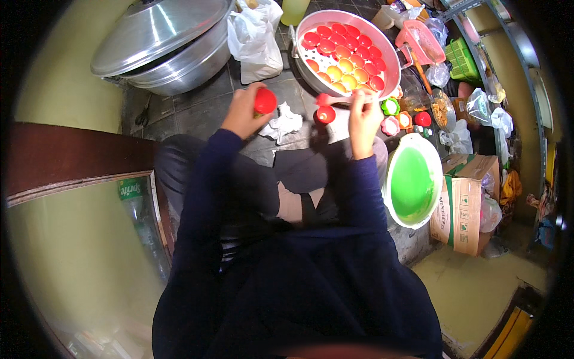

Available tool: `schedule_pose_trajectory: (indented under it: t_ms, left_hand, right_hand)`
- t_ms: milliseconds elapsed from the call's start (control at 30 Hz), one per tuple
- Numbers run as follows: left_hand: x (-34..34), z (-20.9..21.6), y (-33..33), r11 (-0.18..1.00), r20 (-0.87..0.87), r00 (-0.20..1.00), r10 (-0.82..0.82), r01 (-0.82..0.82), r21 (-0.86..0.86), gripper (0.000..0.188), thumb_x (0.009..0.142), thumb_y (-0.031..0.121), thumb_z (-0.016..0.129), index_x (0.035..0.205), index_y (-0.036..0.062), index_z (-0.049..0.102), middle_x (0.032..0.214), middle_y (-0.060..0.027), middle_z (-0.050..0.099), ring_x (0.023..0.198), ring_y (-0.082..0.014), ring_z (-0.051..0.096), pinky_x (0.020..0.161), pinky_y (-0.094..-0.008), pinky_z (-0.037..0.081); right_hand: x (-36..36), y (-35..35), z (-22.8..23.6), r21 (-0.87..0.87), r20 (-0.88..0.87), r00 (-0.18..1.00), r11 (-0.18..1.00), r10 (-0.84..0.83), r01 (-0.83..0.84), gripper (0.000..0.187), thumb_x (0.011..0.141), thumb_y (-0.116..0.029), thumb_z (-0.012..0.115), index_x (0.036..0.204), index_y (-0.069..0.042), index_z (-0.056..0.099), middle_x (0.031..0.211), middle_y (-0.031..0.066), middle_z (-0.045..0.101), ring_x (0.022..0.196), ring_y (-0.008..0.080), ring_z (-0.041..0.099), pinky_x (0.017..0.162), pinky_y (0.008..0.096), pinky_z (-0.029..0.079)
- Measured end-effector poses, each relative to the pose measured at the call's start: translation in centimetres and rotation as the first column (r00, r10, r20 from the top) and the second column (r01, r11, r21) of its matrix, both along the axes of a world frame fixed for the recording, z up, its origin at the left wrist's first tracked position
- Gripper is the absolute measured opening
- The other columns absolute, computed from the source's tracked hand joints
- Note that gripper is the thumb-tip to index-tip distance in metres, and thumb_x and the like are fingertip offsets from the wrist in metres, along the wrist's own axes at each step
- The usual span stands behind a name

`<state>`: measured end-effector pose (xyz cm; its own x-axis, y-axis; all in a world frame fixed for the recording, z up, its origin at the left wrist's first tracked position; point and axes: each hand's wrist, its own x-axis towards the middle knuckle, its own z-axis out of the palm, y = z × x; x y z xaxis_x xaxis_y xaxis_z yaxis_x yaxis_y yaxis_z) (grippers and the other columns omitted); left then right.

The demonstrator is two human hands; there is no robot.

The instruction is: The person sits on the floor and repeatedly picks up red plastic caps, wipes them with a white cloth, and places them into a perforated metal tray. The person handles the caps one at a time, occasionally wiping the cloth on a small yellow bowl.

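My left hand [244, 109] is closed round a red cup [265, 100], its round red face turned up to the right; my fingers hide part of its side. In my right hand [363, 122] is a pale pink tool like a brush or small spatula [338, 100], its redder tip pointing left. Below that tip, a small red container [325, 114] stands on the floor. Just beyond my right hand, a large round metal steamer tray [305, 73] holds many red cups [338, 29]; those nearest me look yellow inside. Crumpled white cloth or paper [283, 123] lies between my hands.
A big lidded aluminium pot [167, 36] stands far left beside a white plastic bag [256, 45]. To my right are flower-shaped moulds [390, 107], a white basin [439, 173] of green liquid, a cardboard box [463, 206], a pink basket [421, 42] and a metal shelf [526, 45].
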<state>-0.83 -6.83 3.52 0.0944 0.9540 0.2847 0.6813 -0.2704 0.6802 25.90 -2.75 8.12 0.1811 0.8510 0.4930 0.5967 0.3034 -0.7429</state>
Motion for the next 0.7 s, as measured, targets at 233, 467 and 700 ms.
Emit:
schedule_pose_trajectory:
  t_ms: [233,467,700]
  left_hand:
    - [9.6,-8.2,7.2,0.983,0.078,0.988,-0.132,0.141,-0.116,0.063,0.065,0.007,0.074,0.121,0.0075,0.045,0.113,-0.0184,0.048,0.110,-0.0373,0.050,0.095,-0.0402,0.042]
    - [11.4,-8.7,8.0,0.989,-0.271,0.951,-0.147,0.138,-0.054,0.080,0.061,0.019,0.077,0.132,0.0147,0.041,0.121,-0.0155,0.047,0.119,-0.0353,0.042,0.098,-0.0494,0.036]
    - [14.6,-6.6,7.7,0.961,-0.453,0.847,-0.277,0.244,-0.129,0.072,0.052,0.042,0.082,0.115,0.0141,0.060,0.116,-0.0074,0.050,0.118,-0.0280,0.041,0.098,-0.0497,0.028]
  right_hand:
    - [4.8,2.3,-8.4,-0.129,0.140,0.989,0.991,0.042,-0.024,0.022,0.091,-0.024,0.059,0.092,-0.003,0.063,0.080,0.0157,0.066,0.068,0.0272,0.064,0.065,0.0351,0.049]
    - [5.0,2.3,-9.4,-0.189,0.042,0.999,0.982,-0.010,0.018,0.024,0.090,-0.026,0.057,0.092,-0.003,0.063,0.078,0.0158,0.065,0.068,0.0301,0.063,0.063,0.0380,0.048]
    - [4.5,2.0,-8.8,-0.265,0.046,0.999,0.964,0.001,0.011,0.021,0.089,-0.024,0.057,0.092,-0.004,0.063,0.077,0.0146,0.064,0.072,0.0295,0.062,0.065,0.0386,0.048]
